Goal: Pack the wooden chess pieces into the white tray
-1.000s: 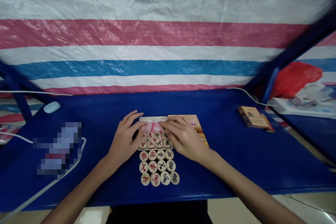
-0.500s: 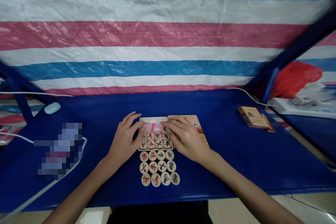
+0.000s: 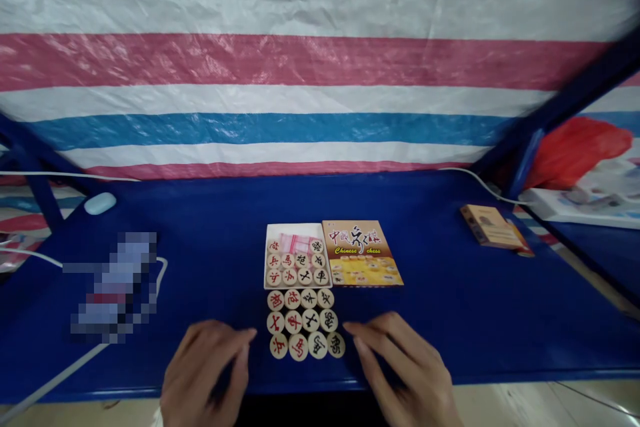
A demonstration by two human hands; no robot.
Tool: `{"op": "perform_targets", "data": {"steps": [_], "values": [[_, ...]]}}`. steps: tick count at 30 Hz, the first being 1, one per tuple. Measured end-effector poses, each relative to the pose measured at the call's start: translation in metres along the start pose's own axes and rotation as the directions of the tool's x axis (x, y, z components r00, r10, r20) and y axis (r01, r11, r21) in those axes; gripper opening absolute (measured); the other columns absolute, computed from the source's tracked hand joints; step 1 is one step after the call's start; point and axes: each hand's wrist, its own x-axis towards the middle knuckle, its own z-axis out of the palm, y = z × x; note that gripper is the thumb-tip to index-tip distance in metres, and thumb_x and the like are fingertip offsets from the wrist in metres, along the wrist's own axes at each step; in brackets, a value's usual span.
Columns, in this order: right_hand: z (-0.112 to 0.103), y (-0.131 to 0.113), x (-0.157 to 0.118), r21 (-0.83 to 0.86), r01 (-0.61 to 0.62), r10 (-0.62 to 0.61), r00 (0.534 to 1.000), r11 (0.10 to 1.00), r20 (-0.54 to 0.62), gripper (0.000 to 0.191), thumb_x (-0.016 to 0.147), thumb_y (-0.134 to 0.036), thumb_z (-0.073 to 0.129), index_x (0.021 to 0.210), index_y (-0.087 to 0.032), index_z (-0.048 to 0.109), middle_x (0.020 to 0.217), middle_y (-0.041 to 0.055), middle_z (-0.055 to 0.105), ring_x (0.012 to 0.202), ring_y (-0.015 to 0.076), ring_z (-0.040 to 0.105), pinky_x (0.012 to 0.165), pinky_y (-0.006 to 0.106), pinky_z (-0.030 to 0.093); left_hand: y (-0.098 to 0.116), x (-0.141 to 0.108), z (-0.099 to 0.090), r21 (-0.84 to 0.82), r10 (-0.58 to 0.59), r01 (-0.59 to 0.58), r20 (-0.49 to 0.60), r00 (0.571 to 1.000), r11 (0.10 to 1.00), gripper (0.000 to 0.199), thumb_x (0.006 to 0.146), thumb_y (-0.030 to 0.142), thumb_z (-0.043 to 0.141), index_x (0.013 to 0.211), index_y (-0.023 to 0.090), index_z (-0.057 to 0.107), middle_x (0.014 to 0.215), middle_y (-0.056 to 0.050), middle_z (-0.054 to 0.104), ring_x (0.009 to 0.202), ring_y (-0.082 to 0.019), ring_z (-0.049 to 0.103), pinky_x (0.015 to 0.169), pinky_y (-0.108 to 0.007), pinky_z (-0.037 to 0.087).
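Observation:
Round wooden Chinese chess pieces (image 3: 293, 322) with red and black characters lie in three rows near the front of the table. Behind them sits an open white box (image 3: 268, 253) holding more pieces (image 3: 289, 277) and a pink-and-white wrapper (image 3: 296, 243). The box's lid (image 3: 363, 252), printed "Chinese chess", lies against its right side. My left hand (image 3: 207, 370) hovers left of the front rows, thumb and forefinger apart, holding nothing. To the right of those rows, my right hand (image 3: 407, 367) is empty too, its fingers apart and its fingertips close to the black pieces.
A small cardboard box (image 3: 490, 225) stands at the right on the blue table (image 3: 220, 213). On the left are a pale mouse-shaped object (image 3: 100, 203), a blurred-out item (image 3: 117, 287) and a white cable (image 3: 55, 380). A striped sheet (image 3: 300, 63) hangs behind.
Both hands have drawn back from the box toward me, to either side of the front rows. A red piece now shows at the box's back left, and the lid is uncovered.

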Motion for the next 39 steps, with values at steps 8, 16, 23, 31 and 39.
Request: {"op": "perform_targets", "data": {"steps": [8,16,23,31,39], "values": [[0.009,0.000,-0.029,-0.049,0.013,-0.010,0.998,0.999,0.058,0.031,0.093,-0.018,0.061,0.123,-0.023,0.068,0.087,0.0065,0.071,0.071,0.0198,0.069,0.063,0.034,0.061,0.015,-0.029,0.010,0.136,0.077,-0.104,0.192,0.978,0.985,0.038,0.090,0.002,0.062,0.122,0.021,0.072,0.092,-0.008,0.069,0.079,-0.019,0.063,0.071,-0.035,0.050],[0.011,0.002,-0.026,-0.021,0.009,-0.008,0.999,1.000,0.052,0.018,0.092,-0.018,0.066,0.110,-0.022,0.068,0.082,0.0045,0.069,0.066,0.0181,0.067,0.059,0.031,0.058,0.009,-0.036,0.011,0.134,0.076,-0.099,0.168,0.983,0.986,0.025,0.087,0.005,0.067,0.106,0.020,0.073,0.095,-0.007,0.071,0.082,-0.019,0.062,0.078,-0.038,0.050],[0.007,0.001,-0.021,0.009,-0.087,0.085,0.988,0.996,0.130,0.024,0.093,-0.024,0.065,0.117,-0.021,0.066,0.074,0.0012,0.061,0.061,0.0151,0.064,0.054,0.027,0.057,0.008,-0.038,0.009,0.183,-0.074,0.046,0.149,0.986,0.982,0.020,0.092,0.020,0.064,0.109,0.023,0.073,0.096,-0.007,0.070,0.086,-0.021,0.066,0.080,-0.039,0.052],[-0.006,0.004,-0.004,0.128,-0.122,0.109,0.989,0.984,0.098,0.032,0.093,-0.022,0.066,0.125,-0.027,0.064,0.095,0.0047,0.070,0.067,0.0147,0.067,0.055,0.026,0.058,0.008,-0.003,-0.005,0.039,-0.112,0.108,0.113,0.987,0.993,0.026,0.093,0.019,0.065,0.118,0.025,0.069,0.101,-0.006,0.073,0.091,-0.020,0.068,0.077,-0.036,0.058],[-0.002,0.022,0.094,-0.001,0.152,-0.151,0.983,0.988,0.099,0.033,0.095,-0.025,0.070,0.127,-0.025,0.063,0.111,0.0052,0.073,0.098,0.0180,0.071,0.085,0.033,0.059,-0.026,0.092,0.030,-0.135,0.160,-0.136,0.182,0.970,0.981,0.030,0.091,0.025,0.074,0.120,0.025,0.066,0.105,-0.002,0.075,0.093,-0.016,0.069,0.084,-0.033,0.055]]}}
